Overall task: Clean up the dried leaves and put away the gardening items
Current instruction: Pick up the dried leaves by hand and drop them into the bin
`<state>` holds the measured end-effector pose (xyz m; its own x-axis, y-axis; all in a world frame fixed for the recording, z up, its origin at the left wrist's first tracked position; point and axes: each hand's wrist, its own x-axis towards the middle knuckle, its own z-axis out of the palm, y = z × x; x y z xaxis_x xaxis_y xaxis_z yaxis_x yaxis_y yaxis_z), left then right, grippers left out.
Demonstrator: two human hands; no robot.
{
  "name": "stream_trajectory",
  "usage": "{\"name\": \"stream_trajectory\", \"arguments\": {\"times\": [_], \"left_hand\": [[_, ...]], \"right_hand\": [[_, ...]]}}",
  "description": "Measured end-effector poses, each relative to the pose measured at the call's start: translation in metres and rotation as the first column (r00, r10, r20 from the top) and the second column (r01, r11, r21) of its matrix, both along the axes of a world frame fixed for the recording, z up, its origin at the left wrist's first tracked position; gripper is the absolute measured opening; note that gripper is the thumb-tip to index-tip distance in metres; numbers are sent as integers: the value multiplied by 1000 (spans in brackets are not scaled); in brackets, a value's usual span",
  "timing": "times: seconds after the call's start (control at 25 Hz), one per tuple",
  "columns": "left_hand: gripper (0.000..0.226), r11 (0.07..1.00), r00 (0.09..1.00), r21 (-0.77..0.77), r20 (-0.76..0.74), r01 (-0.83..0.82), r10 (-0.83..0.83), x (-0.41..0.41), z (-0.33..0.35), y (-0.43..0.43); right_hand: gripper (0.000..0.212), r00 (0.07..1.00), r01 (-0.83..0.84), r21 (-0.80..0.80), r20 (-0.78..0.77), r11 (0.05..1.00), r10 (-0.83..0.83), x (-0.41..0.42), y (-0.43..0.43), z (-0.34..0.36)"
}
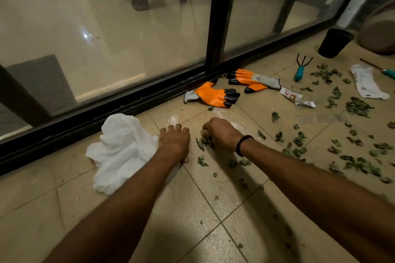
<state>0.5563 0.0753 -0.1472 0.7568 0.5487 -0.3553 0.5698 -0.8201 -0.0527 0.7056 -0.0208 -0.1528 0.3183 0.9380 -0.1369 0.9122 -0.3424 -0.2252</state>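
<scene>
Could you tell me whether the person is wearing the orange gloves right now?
No, the gloves lie on the floor by the door, and both the left hand and right hand are bare.

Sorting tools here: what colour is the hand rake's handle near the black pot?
The hand rake's handle is teal, clearest in the head view.

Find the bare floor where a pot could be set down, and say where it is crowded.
Bare tiles lie nearest the camera, on this side of the white cloth. Another bare patch lies between the orange gloves and the hand rake. It is crowded right of the right hand, with dried leaves and a wrapper.
</scene>
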Motion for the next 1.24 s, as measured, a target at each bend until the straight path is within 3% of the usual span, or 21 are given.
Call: {"name": "stream_trajectory", "arguments": {"times": [0.08,0.16,0.28,0.36,0.56,0.68,0.8,0.92,1.04,1.24], "left_hand": [[105,994,999,106,46,9,-14,3,0,-8],[101,989,994,146,102,26,-41,4,-2,-13],[88,985,990,155,104,77,-94,2,-5,-13],[97,993,996,101,57,66,-72,-1,-3,-6],[113,999,997,40,79,7,-10,-5,-5,5],[114,1000,993,30,118,8,-12,-6,-5,-1],[108,999,973,-44,232,8,2,0,0,-13],[94,993,951,-99,308,64,-31,4,-3,-30],[102,965,956,-262,289,33,45,-1,-10,-28],[96,890,952,-456,268,-14,152,4,-7,-23]], "right_hand": [[50,998,50,3,46,999,-50,12,14,9],[61,994,93,-111,60,989,-87,21,33,11],[68,988,157,-253,33,955,-154,29,49,4],[68,986,165,-271,11,948,-169,27,49,-1],[28,995,98,21,-32,995,-98,-8,15,-15],[35,989,106,62,-114,992,-98,-11,-14,-15],[46,975,84,-17,-207,996,-86,-12,-26,-3],[41,987,30,-44,-158,999,-37,-22,-29,-6],[17,982,168,111,-108,980,-156,-31,-37,-13],[27,892,418,188,-270,889,-363,-16,-61,0]]}}
